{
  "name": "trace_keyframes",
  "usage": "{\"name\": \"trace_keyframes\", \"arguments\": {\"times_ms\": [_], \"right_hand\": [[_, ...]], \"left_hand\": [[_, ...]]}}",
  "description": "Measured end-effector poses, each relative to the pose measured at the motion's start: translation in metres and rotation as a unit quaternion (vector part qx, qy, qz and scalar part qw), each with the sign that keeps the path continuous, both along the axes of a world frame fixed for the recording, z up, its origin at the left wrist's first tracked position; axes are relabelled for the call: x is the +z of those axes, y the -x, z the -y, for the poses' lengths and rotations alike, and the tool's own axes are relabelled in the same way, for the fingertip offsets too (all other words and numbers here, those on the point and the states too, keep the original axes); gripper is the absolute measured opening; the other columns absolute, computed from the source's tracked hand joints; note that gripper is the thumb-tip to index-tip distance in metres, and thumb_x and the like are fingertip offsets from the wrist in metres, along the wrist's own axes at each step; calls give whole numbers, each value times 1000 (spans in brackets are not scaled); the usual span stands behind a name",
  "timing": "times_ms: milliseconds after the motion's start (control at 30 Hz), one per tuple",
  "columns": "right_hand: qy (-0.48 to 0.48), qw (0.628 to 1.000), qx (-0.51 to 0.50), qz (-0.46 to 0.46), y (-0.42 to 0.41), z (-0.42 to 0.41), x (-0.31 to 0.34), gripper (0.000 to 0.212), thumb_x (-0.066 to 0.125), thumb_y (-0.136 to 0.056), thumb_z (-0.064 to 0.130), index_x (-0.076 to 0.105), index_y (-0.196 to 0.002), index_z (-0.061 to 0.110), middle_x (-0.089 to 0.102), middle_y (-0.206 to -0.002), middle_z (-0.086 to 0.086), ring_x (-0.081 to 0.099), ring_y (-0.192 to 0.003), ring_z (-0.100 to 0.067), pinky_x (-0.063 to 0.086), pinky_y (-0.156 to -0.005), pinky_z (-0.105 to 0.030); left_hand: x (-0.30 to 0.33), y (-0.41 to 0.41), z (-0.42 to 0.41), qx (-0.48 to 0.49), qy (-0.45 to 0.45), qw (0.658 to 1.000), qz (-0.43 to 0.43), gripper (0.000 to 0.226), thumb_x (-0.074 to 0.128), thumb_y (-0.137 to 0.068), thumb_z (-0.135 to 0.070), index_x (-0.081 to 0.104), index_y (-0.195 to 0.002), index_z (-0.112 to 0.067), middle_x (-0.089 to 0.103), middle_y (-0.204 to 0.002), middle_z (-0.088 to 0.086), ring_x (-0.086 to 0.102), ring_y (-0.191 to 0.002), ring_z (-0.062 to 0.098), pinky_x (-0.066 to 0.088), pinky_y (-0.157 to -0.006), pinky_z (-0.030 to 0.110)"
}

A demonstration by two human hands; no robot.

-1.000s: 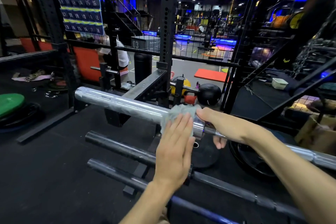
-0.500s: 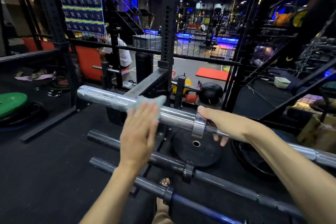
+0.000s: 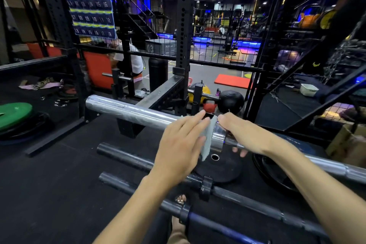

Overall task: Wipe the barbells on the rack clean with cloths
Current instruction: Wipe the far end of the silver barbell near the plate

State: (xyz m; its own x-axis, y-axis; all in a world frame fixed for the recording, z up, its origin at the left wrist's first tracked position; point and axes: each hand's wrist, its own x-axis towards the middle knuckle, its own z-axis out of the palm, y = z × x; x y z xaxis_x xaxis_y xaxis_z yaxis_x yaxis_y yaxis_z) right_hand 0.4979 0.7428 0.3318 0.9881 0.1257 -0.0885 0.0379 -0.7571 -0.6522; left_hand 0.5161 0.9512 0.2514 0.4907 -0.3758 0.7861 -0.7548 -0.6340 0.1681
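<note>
While the left hand (image 3: 181, 144) lies flat, fingers straight, pressing a pale grey cloth (image 3: 207, 140) onto the chrome barbell (image 3: 128, 112) sleeve at its collar, the right hand (image 3: 240, 134) curls round the thin shaft just toward 3 o'clock. Two matte dark barbells (image 3: 126, 157) lie lower on the rack at 6 o'clock. A grey box (image 3: 160, 46) at 12 o'clock reads "03".

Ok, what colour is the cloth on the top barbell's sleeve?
Pale grey cloth, pressed on the chrome barbell by the left hand; head view.
</note>
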Motion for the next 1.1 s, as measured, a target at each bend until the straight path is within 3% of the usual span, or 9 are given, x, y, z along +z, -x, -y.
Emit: {"name": "trace_keyframes", "arguments": {"times_ms": [100,200,400,500,633,733,867,1000,1100], "right_hand": [[105,989,35,97,5,1,-5,36,26,-97,73,44,-114,47,61,-103,17,62,-90,-11,51,-81,-41],[174,973,72,131,9,3,-9,72,29,-76,96,42,-125,45,64,-106,21,63,-93,-5,51,-86,-38],[169,974,88,123,7,4,-6,67,34,-85,84,40,-134,39,67,-98,15,64,-70,3,51,-80,-34],[165,977,80,112,7,2,-6,67,33,-86,82,43,-131,34,64,-72,9,62,-65,-3,51,-73,-34],[102,990,69,63,-2,4,-9,62,36,-88,82,52,-110,27,67,-65,-2,64,-57,-13,55,-76,-45],[50,997,57,18,-8,10,-10,77,34,-75,94,52,-105,25,66,-87,-23,62,-55,-18,55,-74,-49],[24,998,59,-3,-6,10,-8,79,36,-74,94,51,-107,24,62,-89,-23,60,-55,-16,54,-70,-43],[16,998,66,8,-8,7,-10,69,35,-76,91,53,-103,31,66,-95,-23,65,-55,-19,50,-62,-35],[16,998,57,10,-8,9,-11,69,35,-78,92,53,-104,30,67,-96,-22,65,-56,-19,52,-63,-38]], "left_hand": [[-10,-10,13,39,-42,997,45,47,30,-109,-26,51,-148,-12,52,-150,-2,43,-143,19,28,-121,50],[-9,-20,13,51,-48,995,76,46,31,-107,-26,57,-142,-11,60,-135,0,55,-127,23,33,-117,48],[2,-55,-28,135,24,989,57,31,37,-105,-17,65,-89,-16,59,-85,-3,58,-86,24,28,-117,41],[0,-48,-30,170,45,984,32,35,34,-107,-19,69,-106,-15,65,-101,-3,59,-105,25,20,-123,47],[-15,-15,22,46,-2,996,77,45,30,-108,-25,64,-134,-11,64,-133,0,56,-131,23,25,-122,53],[-4,-36,5,49,6,997,55,39,34,-107,-22,73,-109,-18,70,-103,-4,64,-106,18,29,-119,49],[13,-53,-25,180,90,979,-39,38,31,-103,-23,61,-80,-22,61,-80,-7,62,-92,21,16,-125,43],[-8,-12,18,31,33,998,37,37,39,-106,-21,70,-125,-12,68,-129,-1,56,-132,20,19,-126,49],[-9,-26,-4,18,-10,996,90,35,43,-109,-24,68,-131,-16,65,-137,-5,55,-134,16,21,-125,48]]}}
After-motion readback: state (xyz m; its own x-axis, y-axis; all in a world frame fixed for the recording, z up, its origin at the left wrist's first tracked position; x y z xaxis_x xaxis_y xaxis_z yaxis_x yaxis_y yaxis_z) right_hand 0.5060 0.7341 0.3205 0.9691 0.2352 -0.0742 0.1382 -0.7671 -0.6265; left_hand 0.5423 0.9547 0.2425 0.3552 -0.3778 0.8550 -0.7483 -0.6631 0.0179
